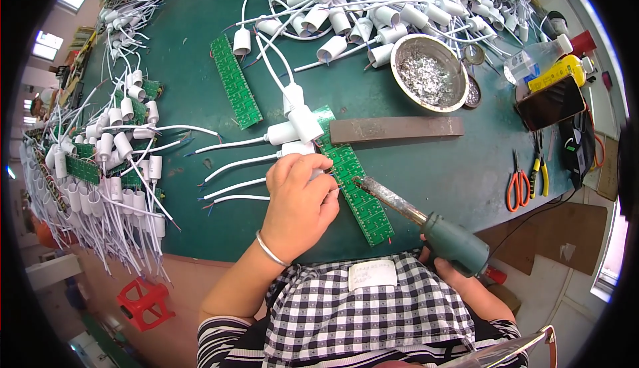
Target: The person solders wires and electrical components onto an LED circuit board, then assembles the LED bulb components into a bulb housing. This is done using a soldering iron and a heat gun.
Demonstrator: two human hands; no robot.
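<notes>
A long green circuit board (363, 209) lies slantwise on the table in front of me. My left hand (301, 191) is closed at its left edge, pinching a white plastic cap with a cable; my fingers mostly hide it. More white caps (283, 132) with cables sit along the board's upper part. In my right hand (444, 269) is a soldering iron (456, 243) with a dark green handle. Its tip meets or hovers just over the board's middle, near my left fingertips. A brown bar (399, 130) rests across the board's upper part.
Another green board (234, 82) lies farther off. Loose white caps (386, 15) heap at the back; wired boards (83, 168) pile at left. A metal bowl (429, 75) holds silvery scraps. Orange-handled scissors (518, 188), yellow-handled pliers (540, 175) and a phone (550, 104) are at right.
</notes>
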